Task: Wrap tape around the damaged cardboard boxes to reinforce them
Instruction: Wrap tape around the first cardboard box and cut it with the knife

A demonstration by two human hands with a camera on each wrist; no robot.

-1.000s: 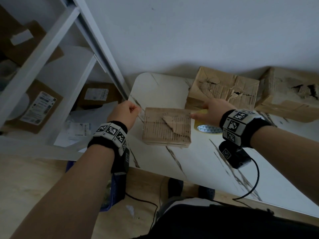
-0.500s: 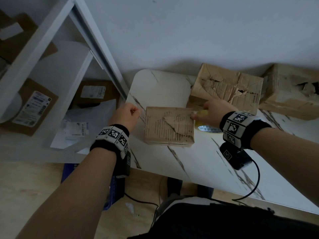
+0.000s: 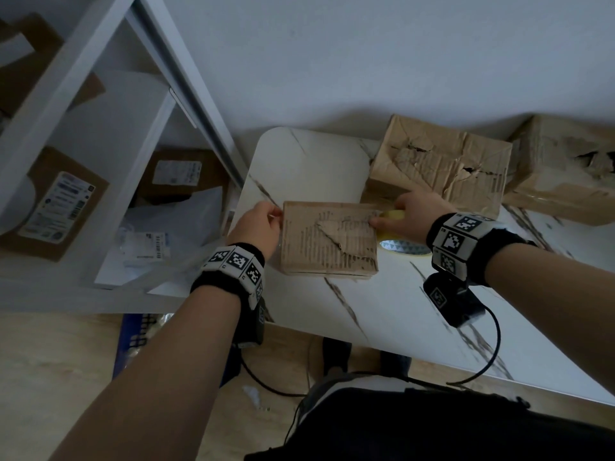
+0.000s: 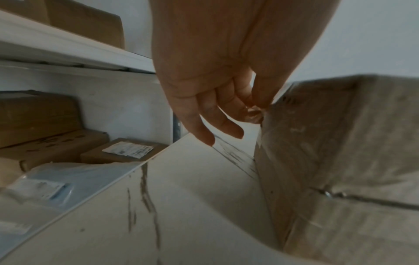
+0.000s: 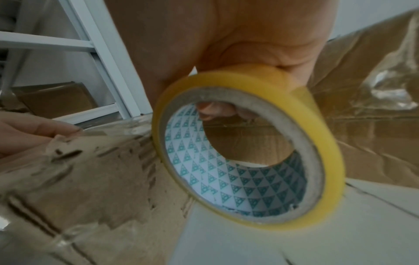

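Head view: a small damaged cardboard box [image 3: 329, 239] lies flat on the white marble-patterned table [image 3: 382, 307], its top face torn; the left hand [image 3: 258, 227] sits at the box's left edge with thumb and forefinger pinched together on the far-left corner; the right hand [image 3: 411, 216] sits at the right edge, fingers curled round a yellow tape roll [image 3: 397, 236] that stands just beside the box; two larger crushed boxes — one [image 3: 439, 164] directly behind the right hand, another [image 3: 565, 168] at the far right — rest against the wall; a white shelf unit [image 3: 83, 104] holding labelled parcels stands to the left.

Left wrist view: the left hand [image 4: 217, 75] hangs over the table [image 4: 181, 206]; thumb and forefinger meet in a narrow pinch at the upper corner of the box [image 4: 340, 161], apparently on a clear tape end, though the blur makes this uncertain; the remaining fingers hang loosely extended, apart from the table surface.

Right wrist view: the right hand [image 5: 226, 44] grips the tape roll [image 5: 247, 154] — thumb on the outer rim, fingertips visible inside the core; the roll stands on edge against the right side of the box [image 5: 90, 179]; clear tape runs along the box's far edge toward the left hand [image 5: 34, 132].
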